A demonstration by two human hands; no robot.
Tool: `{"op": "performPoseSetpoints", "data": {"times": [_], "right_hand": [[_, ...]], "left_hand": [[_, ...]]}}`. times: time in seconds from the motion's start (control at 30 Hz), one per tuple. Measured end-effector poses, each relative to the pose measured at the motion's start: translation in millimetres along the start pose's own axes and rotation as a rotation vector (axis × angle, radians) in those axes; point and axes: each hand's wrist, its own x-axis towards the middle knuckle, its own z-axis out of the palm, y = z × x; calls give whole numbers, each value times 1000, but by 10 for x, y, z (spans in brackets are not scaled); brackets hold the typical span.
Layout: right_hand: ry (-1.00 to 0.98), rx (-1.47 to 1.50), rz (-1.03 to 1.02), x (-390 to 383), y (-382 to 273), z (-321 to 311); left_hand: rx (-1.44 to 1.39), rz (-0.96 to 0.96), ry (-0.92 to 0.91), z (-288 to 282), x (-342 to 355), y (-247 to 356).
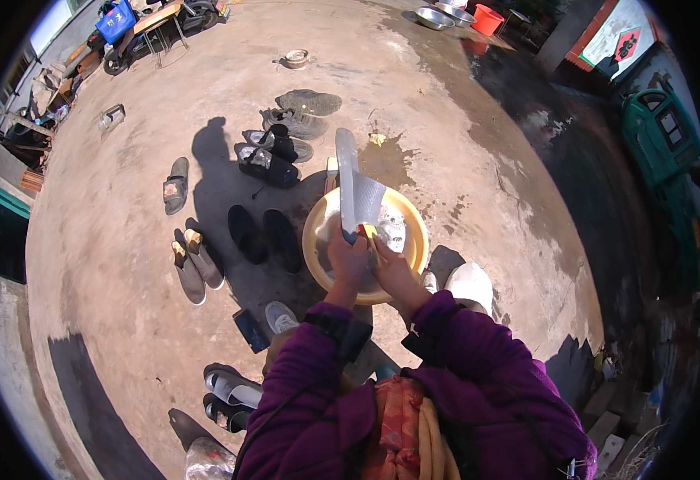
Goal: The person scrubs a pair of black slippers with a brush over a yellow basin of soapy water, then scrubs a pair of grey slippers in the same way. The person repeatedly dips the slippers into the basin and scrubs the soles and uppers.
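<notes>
My left hand (348,260) grips a grey-white shoe (353,192) by its heel and holds it upright over a yellow basin (416,232) on the concrete ground. Pressed against the shoe's lower part, my right hand (392,272) closes on a small yellow-handled brush (371,234). Foamy water shows inside the basin. Both purple sleeves come in from the lower edge.
Several pairs of shoes and slippers (266,156) lie on the ground to the left of the basin. A white shoe (468,286) sits to its right. A dark phone-like slab (250,330) lies near my knees. Metal bowls and a red bucket (487,19) stand far back.
</notes>
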Motion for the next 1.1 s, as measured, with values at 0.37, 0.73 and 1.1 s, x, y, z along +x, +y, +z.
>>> {"op": "performPoseSetpoints", "data": {"times": [0.37,0.73,1.1], "right_hand": [[-138,38,37,47,-195,0],[-116,14,100,465,-81,-39],[-182,68,153,-24,-277,-82]], "left_hand": [[-113,21,114,-81,102,-63],[112,260,143,116,7,-96],[-91,81,130,-84,176,-47]]}}
